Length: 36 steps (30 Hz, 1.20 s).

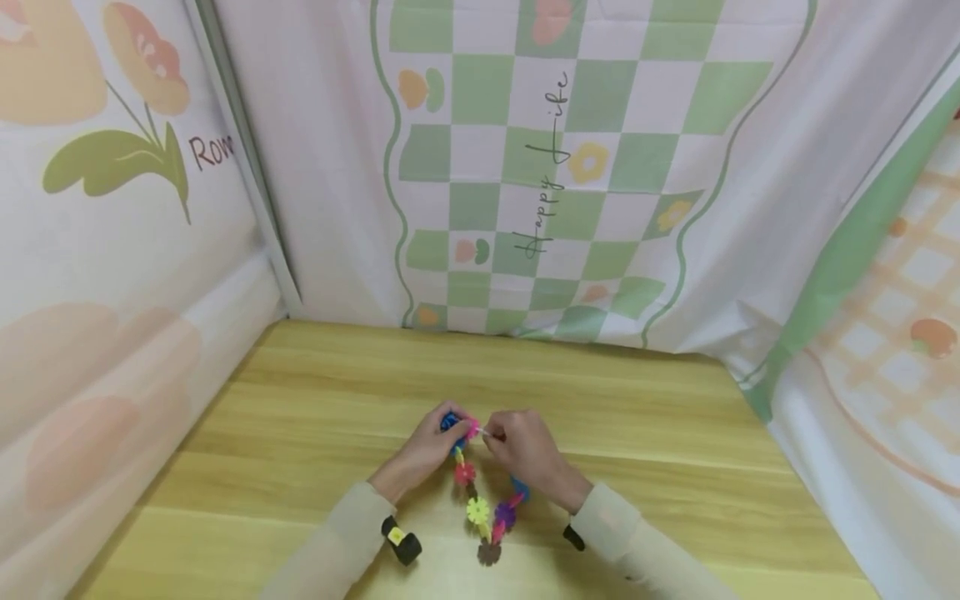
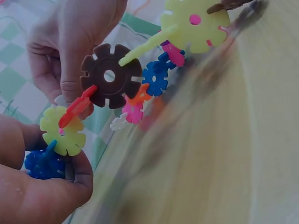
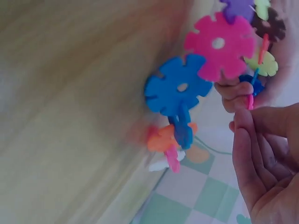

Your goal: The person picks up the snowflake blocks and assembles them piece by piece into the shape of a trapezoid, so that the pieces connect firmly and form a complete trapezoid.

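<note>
My left hand (image 1: pixel 420 450) grips the end of a chain of notched plastic snowflake discs, its fingers around a blue disc (image 2: pixel 44 164) and a pink disc (image 1: pixel 473 428). Close beside it, my right hand (image 1: pixel 528 450) pinches a small white disc (image 1: pixel 483 431) at the pink one's edge; fingers largely cover it in the right wrist view. From the left hand the chain hangs in a loop, with a brown disc (image 2: pixel 100 88), a yellow disc (image 1: pixel 477 511), a purple disc (image 1: pixel 506 515) and, toward its other end, a large blue disc (image 3: pixel 168 88) and an orange disc (image 3: pixel 161 139).
Both hands work over a wood-grain table (image 1: pixel 337 375). A green-and-white checked curtain (image 1: pixel 480 92) hangs behind its far edge, and printed cloth walls (image 1: pixel 135 250) stand at the sides. Black straps (image 1: pixel 407 547) are on the wrists.
</note>
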{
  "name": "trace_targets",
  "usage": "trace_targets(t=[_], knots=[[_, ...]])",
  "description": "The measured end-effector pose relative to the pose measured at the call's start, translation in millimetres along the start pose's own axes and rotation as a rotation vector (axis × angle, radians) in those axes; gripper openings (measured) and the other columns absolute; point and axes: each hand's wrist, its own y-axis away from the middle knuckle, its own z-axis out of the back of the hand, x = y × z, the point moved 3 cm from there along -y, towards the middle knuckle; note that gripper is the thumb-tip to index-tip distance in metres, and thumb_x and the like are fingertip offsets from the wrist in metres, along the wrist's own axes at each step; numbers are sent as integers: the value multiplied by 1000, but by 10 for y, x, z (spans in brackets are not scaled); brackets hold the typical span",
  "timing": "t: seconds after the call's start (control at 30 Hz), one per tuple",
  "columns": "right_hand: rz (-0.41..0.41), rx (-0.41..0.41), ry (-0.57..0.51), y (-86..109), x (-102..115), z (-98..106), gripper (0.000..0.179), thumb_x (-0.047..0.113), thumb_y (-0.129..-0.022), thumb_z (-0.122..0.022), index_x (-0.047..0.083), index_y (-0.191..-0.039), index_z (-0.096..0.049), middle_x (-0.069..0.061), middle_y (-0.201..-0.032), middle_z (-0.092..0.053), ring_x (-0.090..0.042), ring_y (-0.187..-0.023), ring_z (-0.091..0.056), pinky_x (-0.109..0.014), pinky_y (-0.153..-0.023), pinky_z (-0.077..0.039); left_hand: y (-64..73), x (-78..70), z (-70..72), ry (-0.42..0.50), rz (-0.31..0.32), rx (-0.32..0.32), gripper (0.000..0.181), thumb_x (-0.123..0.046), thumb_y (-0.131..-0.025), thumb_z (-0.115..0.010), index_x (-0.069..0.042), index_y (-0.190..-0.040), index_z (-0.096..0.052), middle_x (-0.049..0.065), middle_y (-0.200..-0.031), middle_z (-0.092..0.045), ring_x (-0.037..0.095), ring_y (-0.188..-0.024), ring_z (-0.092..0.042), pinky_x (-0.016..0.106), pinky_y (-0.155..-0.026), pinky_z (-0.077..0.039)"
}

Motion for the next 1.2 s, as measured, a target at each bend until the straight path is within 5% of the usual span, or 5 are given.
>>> trace_targets(t=[0.27, 0.6, 0.8, 1.2], knots=[[-24, 4, 11, 4, -47, -27, 11, -7, -86, -77, 2, -81, -78, -7, -74, -77, -5, -59, -67, -10, -60, -53, 15, 19, -35, 31, 28, -23, 24, -26, -110, -58, -4, -118, -57, 6, -108, -60, 19, -99, -57, 27, -84, -48], [-54, 38, 41, 32, 4, -8, 13, -9, -85, -74, 3, -78, -76, -6, -70, -74, 1, -55, -55, -11, -55, -50, 3, 92, -86, 46, 29, -33, 18, -20, -109, -58, -3, -117, -59, 6, -111, -60, 17, -101, -58, 25, -86, -49], [-100, 42, -57, 43, -27, 12, 12, -6, -90, -75, 0, -80, -76, -6, -69, -75, 3, -51, -56, -12, -53, -52, 23, 42, -101, 58, 29, -27, 19, -21, -110, -57, -3, -117, -58, 5, -109, -60, 17, -101, -57, 25, -88, -49], [-70, 65, -25, 21, -47, 59, 12, -5, -88, -77, 3, -79, -77, -6, -71, -76, 4, -54, -56, -11, -54, -51, 15, 52, -112, 34, 34, 21, 22, -26, -110, -57, -6, -119, -58, 5, -109, -60, 19, -102, -57, 28, -88, -48]])
